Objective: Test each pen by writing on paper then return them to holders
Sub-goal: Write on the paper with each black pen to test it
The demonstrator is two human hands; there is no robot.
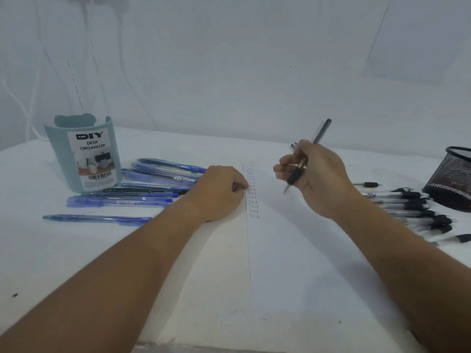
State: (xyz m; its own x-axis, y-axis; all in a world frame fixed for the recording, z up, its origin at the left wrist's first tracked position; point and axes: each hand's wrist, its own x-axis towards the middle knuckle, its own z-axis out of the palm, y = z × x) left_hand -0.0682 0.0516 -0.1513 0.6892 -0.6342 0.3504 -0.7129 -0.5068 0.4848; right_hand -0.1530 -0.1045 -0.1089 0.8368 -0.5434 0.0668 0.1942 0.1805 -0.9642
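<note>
White matte tabletop (76, 250): right hand (323, 179) grips slim rubber-gripped pens (295, 178); left hand (219, 192), curled, pins paper (280, 250).

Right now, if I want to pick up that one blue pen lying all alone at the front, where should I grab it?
Pinch the lone blue pen around the middle of its barrel, coming straight down from above. It lies flat on the table, lengthwise left to right, with bare space on both long sides for your fingers.

Black wire-mesh holder (456, 174), seemingly metal; glossy plastic organizer (84, 159).
</note>
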